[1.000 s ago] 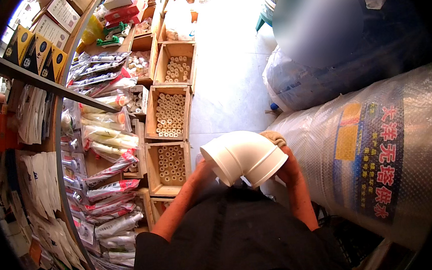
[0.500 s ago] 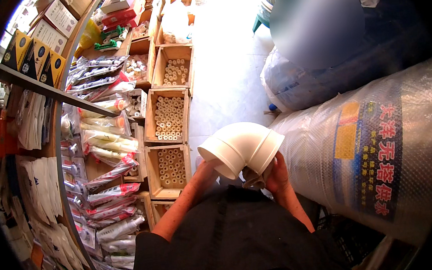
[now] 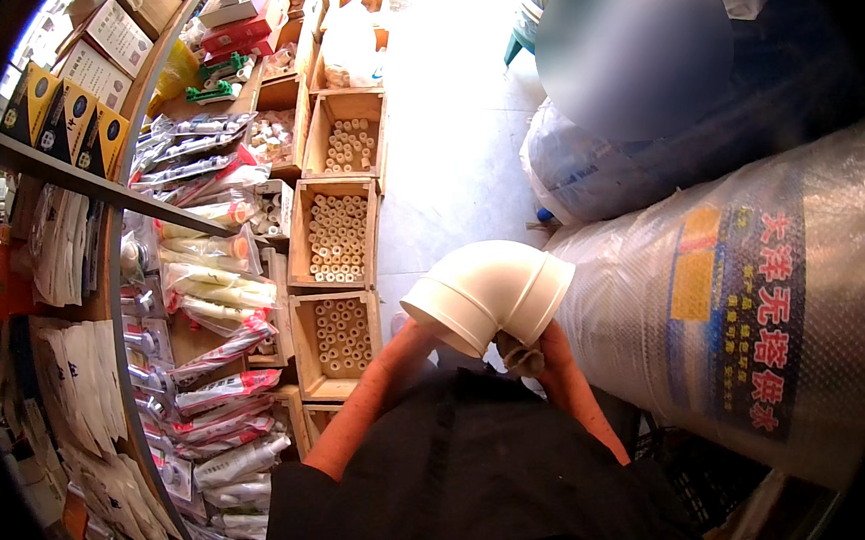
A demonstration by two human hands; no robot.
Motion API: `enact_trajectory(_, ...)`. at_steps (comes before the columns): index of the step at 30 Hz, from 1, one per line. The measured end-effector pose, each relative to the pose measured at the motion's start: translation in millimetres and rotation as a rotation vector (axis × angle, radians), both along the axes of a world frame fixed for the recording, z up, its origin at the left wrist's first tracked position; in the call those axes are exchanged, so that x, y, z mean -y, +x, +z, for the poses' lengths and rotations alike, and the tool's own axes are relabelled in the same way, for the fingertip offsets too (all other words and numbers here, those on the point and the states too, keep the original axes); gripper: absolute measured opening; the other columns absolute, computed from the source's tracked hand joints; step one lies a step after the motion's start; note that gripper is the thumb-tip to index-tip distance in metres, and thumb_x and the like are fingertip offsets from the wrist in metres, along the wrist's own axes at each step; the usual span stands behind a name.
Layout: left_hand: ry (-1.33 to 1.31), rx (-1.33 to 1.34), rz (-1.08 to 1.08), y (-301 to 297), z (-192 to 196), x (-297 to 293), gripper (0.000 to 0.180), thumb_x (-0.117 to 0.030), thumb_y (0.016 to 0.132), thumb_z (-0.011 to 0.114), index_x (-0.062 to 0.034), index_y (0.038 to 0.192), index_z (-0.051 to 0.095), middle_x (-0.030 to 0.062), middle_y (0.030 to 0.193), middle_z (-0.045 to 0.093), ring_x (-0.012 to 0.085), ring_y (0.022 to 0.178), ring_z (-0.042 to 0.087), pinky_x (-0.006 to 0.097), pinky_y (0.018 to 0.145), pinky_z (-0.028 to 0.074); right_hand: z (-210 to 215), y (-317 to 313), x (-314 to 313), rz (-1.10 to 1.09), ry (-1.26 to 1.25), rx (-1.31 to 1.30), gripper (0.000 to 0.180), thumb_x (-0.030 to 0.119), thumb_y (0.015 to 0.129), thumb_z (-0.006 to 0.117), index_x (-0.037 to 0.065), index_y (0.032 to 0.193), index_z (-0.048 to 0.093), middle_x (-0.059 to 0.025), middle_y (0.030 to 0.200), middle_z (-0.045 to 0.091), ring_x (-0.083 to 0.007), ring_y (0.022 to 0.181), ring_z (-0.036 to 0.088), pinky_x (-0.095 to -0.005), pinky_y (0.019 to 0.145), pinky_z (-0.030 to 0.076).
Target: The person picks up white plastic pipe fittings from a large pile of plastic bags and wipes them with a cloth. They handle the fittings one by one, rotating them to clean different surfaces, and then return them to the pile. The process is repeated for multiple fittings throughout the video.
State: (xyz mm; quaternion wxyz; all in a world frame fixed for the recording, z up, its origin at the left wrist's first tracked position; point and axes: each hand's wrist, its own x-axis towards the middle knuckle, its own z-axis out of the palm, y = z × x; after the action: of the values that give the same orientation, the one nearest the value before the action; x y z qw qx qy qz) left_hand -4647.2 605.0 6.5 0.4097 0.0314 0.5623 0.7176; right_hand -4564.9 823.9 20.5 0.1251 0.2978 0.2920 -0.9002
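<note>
A large white plastic pipe elbow (image 3: 489, 291) is held in front of my body, its open left end facing down toward me. My left hand (image 3: 419, 337) grips it at that end, its fingers mostly hidden behind the fitting. At the lower right of the elbow, my right hand (image 3: 552, 346) holds a crumpled grey-brown rag (image 3: 519, 355) against the inner side of the bend. The fitting covers most of the right fingers.
Wooden bins (image 3: 336, 349) of small white pipe fittings line the left, beside shelves of bagged parts (image 3: 217, 275). A large wrapped roll (image 3: 716, 300) stands close on my right. A person behind a blurred patch (image 3: 635, 50) is at the upper right.
The elbow has shifted slightly right. My right hand has slipped further behind it, and the rag has moved a little right and shows more below the bend.
</note>
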Motion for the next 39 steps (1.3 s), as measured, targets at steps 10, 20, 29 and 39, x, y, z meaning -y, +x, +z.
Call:
enact_trajectory(10,0.566,0.159,-0.176,-51.8,13.7,45.8,0.108,-0.06,0.072,0.066,0.001,0.144,0.014,0.0154,0.147,0.029,0.0252,0.134,0.03,0.043,0.109,0.024,7.2,-18.1,-18.4,-0.014,0.237,-0.023,0.046,0.016,0.078,0.057,0.002,0.121,0.049,-0.013,0.106,0.061,-0.0245,0.091,0.063,-0.0362,0.077,0.053)
enact_trajectory(20,0.25,0.016,-0.322,-79.9,36.5,22.8,0.098,-0.058,0.071,0.068,0.0015,0.139,0.03,0.0154,0.137,0.041,0.0236,0.126,0.038,0.037,0.106,0.029,34.4,-46.7,1.1,0.1,0.414,0.037,0.039,0.014,0.079,0.055,0.001,0.115,0.051,-0.0126,0.092,0.062,-0.0233,0.074,0.064,-0.0359,0.063,0.055)
enact_trajectory(29,0.132,-0.05,-0.205,-94.8,14.1,32.2,0.086,-0.048,0.07,0.071,-0.0001,0.133,0.039,0.0139,0.127,0.05,0.0224,0.118,0.045,0.036,0.102,0.035,13.4,-58.5,12.2,0.144,0.215,0.065,0.049,0.022,0.082,0.059,0.003,0.124,0.045,-0.011,0.107,0.059,-0.0228,0.09,0.062,-0.0353,0.076,0.053)
enact_trajectory(39,0.087,-0.225,-0.25,-130.2,23.0,33.7,0.085,-0.044,0.07,0.073,-0.0015,0.135,0.038,0.0142,0.127,0.049,0.0234,0.118,0.046,0.038,0.101,0.036,13.4,-84.4,16.8,0.117,0.307,0.081,0.046,0.029,0.085,0.057,0.002,0.121,0.05,-0.0115,0.106,0.061,-0.0206,0.087,0.062,-0.034,0.07,0.053)
